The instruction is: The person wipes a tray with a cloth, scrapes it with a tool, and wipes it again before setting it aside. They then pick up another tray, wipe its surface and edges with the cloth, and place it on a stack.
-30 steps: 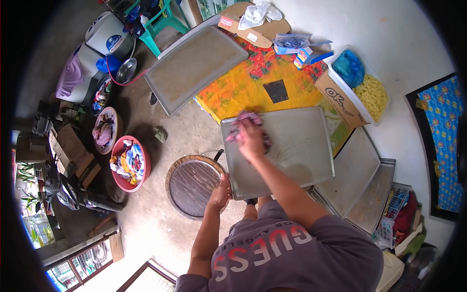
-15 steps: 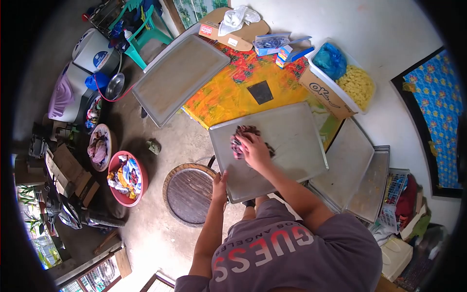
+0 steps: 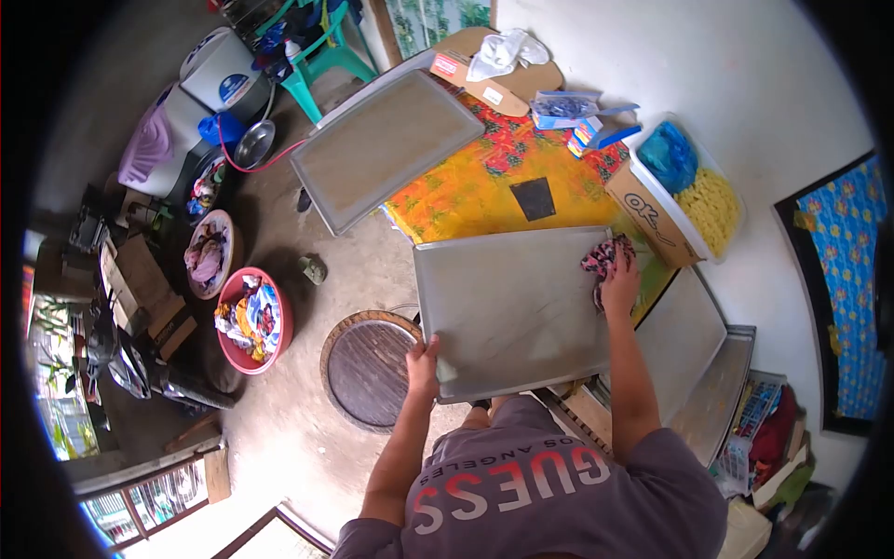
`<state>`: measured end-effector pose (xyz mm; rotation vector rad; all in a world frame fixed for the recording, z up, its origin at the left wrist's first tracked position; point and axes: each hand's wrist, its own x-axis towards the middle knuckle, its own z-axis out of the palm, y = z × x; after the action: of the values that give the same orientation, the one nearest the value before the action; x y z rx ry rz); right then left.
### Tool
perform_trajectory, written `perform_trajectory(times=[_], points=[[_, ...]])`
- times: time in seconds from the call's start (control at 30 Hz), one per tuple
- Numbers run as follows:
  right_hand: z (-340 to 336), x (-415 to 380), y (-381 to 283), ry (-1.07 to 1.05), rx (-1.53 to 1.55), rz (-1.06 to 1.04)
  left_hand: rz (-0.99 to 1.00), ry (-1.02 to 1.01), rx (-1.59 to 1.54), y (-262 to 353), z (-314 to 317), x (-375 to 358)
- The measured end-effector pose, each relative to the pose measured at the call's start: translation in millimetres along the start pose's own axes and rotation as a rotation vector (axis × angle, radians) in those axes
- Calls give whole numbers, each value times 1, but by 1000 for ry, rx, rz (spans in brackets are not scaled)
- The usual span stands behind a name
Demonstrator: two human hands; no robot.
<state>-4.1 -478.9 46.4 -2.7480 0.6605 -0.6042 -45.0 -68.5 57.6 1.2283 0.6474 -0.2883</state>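
A large grey metal baking tray (image 3: 512,321) is in front of my body, its far edge by the table. My left hand (image 3: 424,369) is closed on the tray's left edge near the close corner, thumb on top. At the tray's far right corner, my right hand (image 3: 620,282) presses a crumpled pink and black patterned cloth (image 3: 603,255) against the rim. Part of the cloth is hidden under my fingers.
A second tray (image 3: 391,149) lies on the table with the yellow-orange cover (image 3: 466,200). A white tub (image 3: 736,228) holds yellow pieces and a blue bag. More trays (image 3: 684,326) lean at right. A round wooden stool (image 3: 368,373) and a laundry basin (image 3: 286,321) stand left.
My right hand has slid the cloth from the tray's middle to its far right corner. My left hand keeps its hold on the left edge. The camera view has shifted slightly.
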Motion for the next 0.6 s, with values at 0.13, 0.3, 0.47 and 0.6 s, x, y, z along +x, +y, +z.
perform_trajectory(times=[0.13,0.3,0.47,0.6], points=[[-11,6,-1,55,153,100,63,15,46,42,-43,1],[-13,18,-3,-159,111,136,164,122,33,96,-86,3],[3,16,-47,-264,133,-105,200,171,-103,123,-111,9],[21,17,-104,-779,1154,328,169,209,-152,132,-120,20]])
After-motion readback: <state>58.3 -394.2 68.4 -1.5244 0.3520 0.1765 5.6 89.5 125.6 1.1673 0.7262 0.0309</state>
